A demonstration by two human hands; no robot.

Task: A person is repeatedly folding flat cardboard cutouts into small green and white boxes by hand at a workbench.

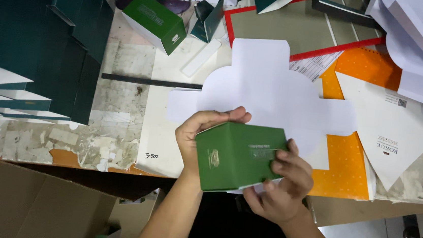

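Note:
I hold a small green cardboard box (234,154) with pale print above the near edge of the worktable. My left hand (197,133) grips its left side, fingers curled over the top edge. My right hand (282,184) holds its right side and underside, fingers lying on the green face. Just behind the box a flat white die-cut cardboard blank (275,89) with rounded tabs lies on the table.
A second green box (159,21) stands at the back left. Stacks of dark teal folded cartons (40,32) fill the left side. An orange dotted sheet (350,162) and white paper sheets (399,130) lie right. A brown cardboard carton (30,205) sits below the table edge.

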